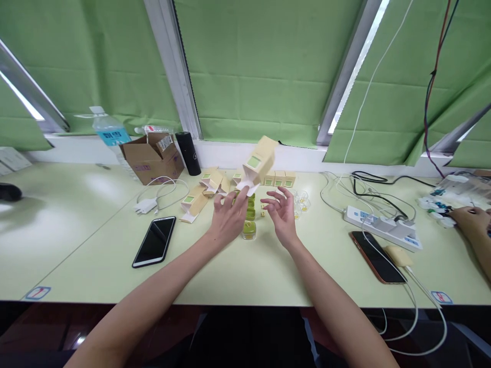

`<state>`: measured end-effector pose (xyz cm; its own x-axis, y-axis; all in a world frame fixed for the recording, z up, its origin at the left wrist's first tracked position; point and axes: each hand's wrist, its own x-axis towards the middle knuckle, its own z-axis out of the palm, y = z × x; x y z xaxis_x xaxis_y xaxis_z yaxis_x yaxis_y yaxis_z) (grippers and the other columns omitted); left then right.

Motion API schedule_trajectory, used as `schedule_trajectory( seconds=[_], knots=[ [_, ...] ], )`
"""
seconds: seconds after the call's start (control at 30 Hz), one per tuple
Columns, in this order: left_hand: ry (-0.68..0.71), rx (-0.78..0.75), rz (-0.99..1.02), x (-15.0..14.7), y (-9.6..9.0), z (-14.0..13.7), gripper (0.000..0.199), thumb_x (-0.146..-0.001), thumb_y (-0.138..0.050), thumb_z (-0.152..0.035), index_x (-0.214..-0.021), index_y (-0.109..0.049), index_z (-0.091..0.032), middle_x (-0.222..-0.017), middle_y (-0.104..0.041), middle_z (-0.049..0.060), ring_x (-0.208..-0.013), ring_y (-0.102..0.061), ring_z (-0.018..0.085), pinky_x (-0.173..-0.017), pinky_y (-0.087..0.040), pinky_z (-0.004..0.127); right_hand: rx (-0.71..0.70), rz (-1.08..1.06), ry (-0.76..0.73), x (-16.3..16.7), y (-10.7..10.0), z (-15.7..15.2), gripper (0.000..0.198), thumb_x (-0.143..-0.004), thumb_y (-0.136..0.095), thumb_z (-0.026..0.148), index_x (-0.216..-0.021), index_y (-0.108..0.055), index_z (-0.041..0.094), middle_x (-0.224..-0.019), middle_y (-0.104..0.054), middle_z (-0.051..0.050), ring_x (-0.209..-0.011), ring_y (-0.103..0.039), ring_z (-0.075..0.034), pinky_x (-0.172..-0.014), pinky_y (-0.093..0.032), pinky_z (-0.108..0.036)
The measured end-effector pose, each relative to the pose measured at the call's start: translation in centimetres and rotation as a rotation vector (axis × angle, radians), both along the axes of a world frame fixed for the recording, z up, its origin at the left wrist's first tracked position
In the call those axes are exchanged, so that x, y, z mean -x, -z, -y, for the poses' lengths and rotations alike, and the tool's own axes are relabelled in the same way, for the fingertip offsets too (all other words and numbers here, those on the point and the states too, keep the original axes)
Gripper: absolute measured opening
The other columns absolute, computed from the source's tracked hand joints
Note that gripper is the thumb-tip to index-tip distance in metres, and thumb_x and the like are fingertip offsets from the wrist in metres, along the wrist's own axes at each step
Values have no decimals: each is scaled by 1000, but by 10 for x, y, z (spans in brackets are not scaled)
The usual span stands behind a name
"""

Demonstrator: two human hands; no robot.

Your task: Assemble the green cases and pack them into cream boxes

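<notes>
My left hand (229, 217) pinches the white flap of a small cream paper box (261, 157) with a green label, holding it tilted above the table. My right hand (282, 214) is just to the right, palm turned inward, fingers spread and holding nothing. Between the hands runs a row of small green containers (249, 228), partly covered by my left hand. Clear round plastic pieces (302, 200) with yellow marks lie beyond my right hand. More cream boxes with flaps open (195, 202) rest left of my left hand. Several closed cream boxes (280, 178) stand behind.
A phone (154, 242) and a white charger (146, 206) lie on the left. At the back are a cardboard box (153, 158), a black cylinder (188, 153) and a water bottle (111, 134). A power strip (382, 228), another phone (377, 257) and another person's hand (471, 220) are right.
</notes>
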<state>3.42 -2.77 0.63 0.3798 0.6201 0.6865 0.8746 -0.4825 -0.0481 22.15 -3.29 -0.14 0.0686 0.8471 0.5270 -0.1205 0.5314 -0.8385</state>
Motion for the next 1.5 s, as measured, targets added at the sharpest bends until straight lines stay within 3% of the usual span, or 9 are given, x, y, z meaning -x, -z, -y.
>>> schedule_trajectory(
  seconds=[0.3,0.53,0.63,0.73,0.83,0.97,1.1,1.33,1.5],
  knots=[
    [312,100,25,-4,16,25,41,-91,-51,-5,-108,-77,-32,-138,-72,3,-117,-61,29,-104,-38,51,201,-382,-172,-2,-4,-7,62,-83,-74,73,-121,-44,35,-106,-70,0,-84,-70,-16,-77,-59,-33],
    [455,104,39,-1,20,30,42,-88,-60,-8,-113,-75,-38,-126,-76,1,-111,-65,25,-111,-37,48,275,-397,-154,-4,-7,-2,56,-81,-83,53,-116,-44,34,-111,-75,1,-99,-74,-19,-79,-60,-34],
    [439,-35,65,2,16,34,33,-87,-62,-12,-108,-73,-34,-125,-73,4,-109,-65,26,-113,-32,53,270,-357,-141,-5,-7,-1,62,-78,-86,52,-117,-42,33,-107,-76,1,-96,-75,-20,-80,-61,-36],
    [361,-148,312,3,8,32,15,-91,-62,-21,-103,-67,-28,-125,-67,10,-112,-64,29,-109,-37,57,230,-250,-145,-3,-7,1,66,-78,-85,56,-118,-39,33,-106,-76,0,-96,-75,-21,-83,-61,-38],
    [364,0,658,3,0,26,19,-99,-58,-34,-115,-56,-25,-126,-60,14,-123,-60,30,-103,-48,52,181,-158,-190,3,-8,6,65,-80,-83,58,-119,-37,33,-109,-75,-2,-100,-74,-22,-88,-61,-39],
    [492,302,943,0,-3,20,40,-100,-59,-50,-128,-44,-27,-133,-55,12,-112,-67,24,-97,-56,43,152,-77,-217,11,-7,12,61,-84,-80,59,-121,-40,33,-126,-66,-5,-97,-74,-20,-85,-62,-38],
    [508,408,929,-7,-5,20,43,-97,-66,-45,-129,-43,-28,-137,-53,11,-110,-69,22,-98,-56,43,147,-11,-222,13,-8,16,59,-87,-76,62,-124,-40,33,-131,-62,-7,-97,-73,-19,-83,-63,-37],
    [451,329,855,-13,-9,10,31,-100,-61,-38,-127,-52,-27,-130,-53,9,-101,-66,19,-90,-59,38,111,-20,-260,12,-12,19,51,-96,-68,56,-126,-32,36,-126,-65,-5,-105,-70,-19,-88,-60,-37],
    [402,287,837,-9,-2,9,25,-106,-48,-42,-120,-62,-26,-132,-51,12,-122,-60,24,-94,-60,38,63,146,-266,5,-11,16,42,-100,-60,57,-129,-42,34,-138,-59,-9,-101,-68,-19,-86,-58,-38]
  ],
)
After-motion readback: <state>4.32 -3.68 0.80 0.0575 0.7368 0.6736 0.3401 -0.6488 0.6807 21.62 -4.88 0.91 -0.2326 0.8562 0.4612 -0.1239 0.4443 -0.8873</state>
